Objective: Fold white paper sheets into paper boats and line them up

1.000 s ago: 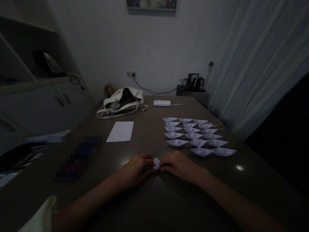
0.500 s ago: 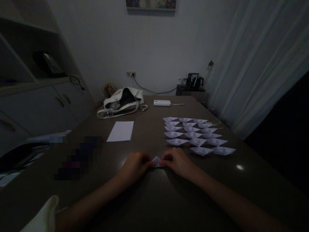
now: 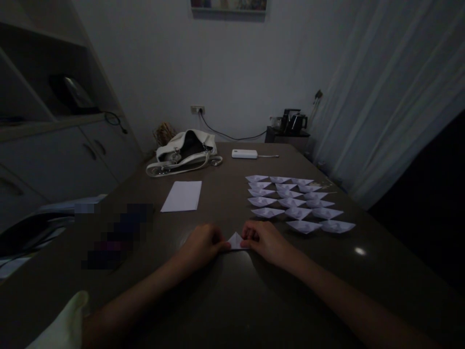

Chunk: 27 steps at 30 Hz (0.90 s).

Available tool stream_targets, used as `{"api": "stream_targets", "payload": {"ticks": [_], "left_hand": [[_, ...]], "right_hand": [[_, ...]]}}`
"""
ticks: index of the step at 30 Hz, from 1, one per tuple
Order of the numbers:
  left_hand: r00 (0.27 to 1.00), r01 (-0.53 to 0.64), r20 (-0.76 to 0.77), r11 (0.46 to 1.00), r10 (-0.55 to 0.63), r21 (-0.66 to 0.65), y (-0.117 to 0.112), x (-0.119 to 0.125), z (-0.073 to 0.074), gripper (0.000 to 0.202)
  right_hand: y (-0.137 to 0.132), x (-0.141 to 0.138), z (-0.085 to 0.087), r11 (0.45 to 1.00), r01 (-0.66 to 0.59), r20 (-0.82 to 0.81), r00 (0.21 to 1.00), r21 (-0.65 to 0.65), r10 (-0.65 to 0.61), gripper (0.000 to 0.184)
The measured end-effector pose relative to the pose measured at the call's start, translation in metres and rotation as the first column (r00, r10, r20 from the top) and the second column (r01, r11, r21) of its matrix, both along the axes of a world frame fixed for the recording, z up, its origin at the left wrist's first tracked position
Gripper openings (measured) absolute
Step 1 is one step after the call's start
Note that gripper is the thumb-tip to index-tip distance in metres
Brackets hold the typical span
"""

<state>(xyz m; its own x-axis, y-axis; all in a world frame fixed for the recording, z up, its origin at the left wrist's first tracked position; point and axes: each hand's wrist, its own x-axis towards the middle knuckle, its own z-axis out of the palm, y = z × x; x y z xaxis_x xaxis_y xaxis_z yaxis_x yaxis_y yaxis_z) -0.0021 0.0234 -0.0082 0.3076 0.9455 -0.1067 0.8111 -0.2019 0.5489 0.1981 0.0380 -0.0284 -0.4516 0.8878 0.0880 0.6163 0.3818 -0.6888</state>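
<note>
A small piece of white paper folded to a triangle (image 3: 236, 241) is held between my two hands, its peak pointing away from me. My left hand (image 3: 204, 244) pinches its left corner between thumb and fingers. On the opposite corner, my right hand (image 3: 264, 239) grips with thumb and curled fingers. Beyond my right hand, several folded paper boats (image 3: 289, 202) lie in rows on the table. A stack of white paper sheets (image 3: 181, 196) rests past my left hand.
The dark table (image 3: 225, 300) carries a white handbag (image 3: 189, 150) at its far left and a white power bank (image 3: 244, 153) with a short cable at the far end. A blurred-out dark item (image 3: 119, 235) lies at left. Black kettles (image 3: 293, 122) stand beyond the table.
The left hand has shifted slightly left on the paper's corner, and more of the folded triangle shows between the hands. The boats and the sheets stay where they were.
</note>
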Motion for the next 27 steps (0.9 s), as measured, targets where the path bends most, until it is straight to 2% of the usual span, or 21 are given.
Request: {"api": "stream_targets", "payload": {"ticks": [5, 9, 12, 14, 15, 17, 21, 24, 27], "left_hand": [[0.995, 0.077, 0.054, 0.987, -0.086, 0.143, 0.003, 0.002, -0.006, 0.009], [0.982, 0.182, 0.014, 0.959, -0.189, 0.217, -0.002, 0.006, -0.006, 0.015], [0.922, 0.386, -0.179, 0.859, -0.344, 0.335, -0.009, 0.009, -0.001, 0.017], [0.847, 0.519, -0.328, 0.786, -0.419, 0.335, -0.015, 0.011, 0.003, 0.019], [0.818, 0.555, -0.377, 0.769, -0.435, 0.317, -0.018, 0.011, 0.004, 0.020], [0.802, 0.570, -0.400, 0.769, -0.444, 0.290, -0.021, 0.009, 0.008, 0.021], [0.835, 0.545, -0.256, 0.797, -0.487, 0.261, -0.021, -0.001, 0.011, 0.032], [0.829, 0.559, -0.185, 0.792, -0.528, 0.245, -0.019, -0.007, 0.011, 0.039], [0.816, 0.577, -0.195, 0.778, -0.543, 0.249, -0.017, -0.006, 0.010, 0.038]], "right_hand": [[0.000, 0.001, 0.005, 0.995, -0.045, 0.037, 0.998, 0.089, 0.042, 0.020], [-0.002, 0.001, 0.007, 0.985, -0.100, 0.117, 0.990, 0.139, 0.084, 0.019], [-0.004, 0.001, 0.007, 0.981, -0.096, 0.162, 0.984, 0.166, 0.068, 0.017], [-0.007, 0.001, 0.008, 0.977, -0.091, 0.209, 0.977, 0.195, 0.049, 0.013], [-0.008, 0.001, 0.009, 0.974, -0.092, 0.237, 0.971, 0.208, 0.042, 0.012], [-0.010, 0.000, 0.011, 0.968, -0.099, 0.289, 0.957, 0.231, 0.029, 0.010], [-0.011, -0.001, 0.014, 0.965, -0.103, 0.324, 0.946, 0.239, 0.021, 0.008], [-0.008, -0.001, 0.011, 0.972, -0.111, 0.271, 0.961, 0.207, 0.052, 0.012], [-0.005, 0.002, 0.007, 0.978, -0.114, 0.181, 0.980, 0.174, 0.082, 0.014]]}}
